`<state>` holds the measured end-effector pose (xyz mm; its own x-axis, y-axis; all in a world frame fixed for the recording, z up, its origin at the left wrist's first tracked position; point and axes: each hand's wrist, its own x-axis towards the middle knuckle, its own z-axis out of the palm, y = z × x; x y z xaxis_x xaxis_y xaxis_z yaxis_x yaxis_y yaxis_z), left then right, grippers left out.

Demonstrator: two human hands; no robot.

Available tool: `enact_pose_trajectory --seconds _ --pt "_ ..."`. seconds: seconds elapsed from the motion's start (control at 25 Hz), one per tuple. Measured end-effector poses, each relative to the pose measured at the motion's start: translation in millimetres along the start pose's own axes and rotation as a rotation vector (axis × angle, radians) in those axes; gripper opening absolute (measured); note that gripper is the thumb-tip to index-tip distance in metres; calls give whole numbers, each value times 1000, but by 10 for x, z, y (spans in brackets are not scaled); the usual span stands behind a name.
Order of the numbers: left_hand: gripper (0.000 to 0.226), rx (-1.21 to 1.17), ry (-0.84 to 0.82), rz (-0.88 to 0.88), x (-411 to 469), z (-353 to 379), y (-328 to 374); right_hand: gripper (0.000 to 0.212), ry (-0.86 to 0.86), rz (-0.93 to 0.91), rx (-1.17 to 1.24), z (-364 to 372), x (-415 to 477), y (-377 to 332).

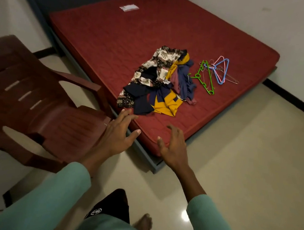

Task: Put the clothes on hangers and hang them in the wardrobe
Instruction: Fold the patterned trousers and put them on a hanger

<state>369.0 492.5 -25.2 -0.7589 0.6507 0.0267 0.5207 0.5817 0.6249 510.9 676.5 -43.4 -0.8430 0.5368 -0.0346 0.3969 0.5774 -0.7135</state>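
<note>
A pile of clothes lies on the red mattress near its front corner: an elephant-print piece, dark navy pieces, a yellow one and a blue one. Right of the pile lies a bunch of hangers, green, blue, pink and thin wire ones. My left hand hovers over the mattress edge just below the pile, fingers spread, holding nothing. My right hand is beside it over the mattress corner, fingers curled apart and empty. No wardrobe is in view.
A dark red plastic chair stands at the left, touching the bed's side. A white label lies at the mattress's far end. Glossy tiled floor stretches to the right, white walls with black skirting behind. My foot stands below.
</note>
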Motion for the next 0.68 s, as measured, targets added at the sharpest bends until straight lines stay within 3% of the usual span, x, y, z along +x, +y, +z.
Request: enact_pose_trajectory --seconds 0.2,0.52,0.68 --pt "75 -6 -71 -57 770 468 29 63 -43 60 40 -146 737 463" --pt "64 -62 -99 -55 2374 835 27 69 -98 15 -208 -486 2322 719" --pt "64 -106 -103 -124 3042 975 -8 66 -135 60 -104 -586 3026 858"
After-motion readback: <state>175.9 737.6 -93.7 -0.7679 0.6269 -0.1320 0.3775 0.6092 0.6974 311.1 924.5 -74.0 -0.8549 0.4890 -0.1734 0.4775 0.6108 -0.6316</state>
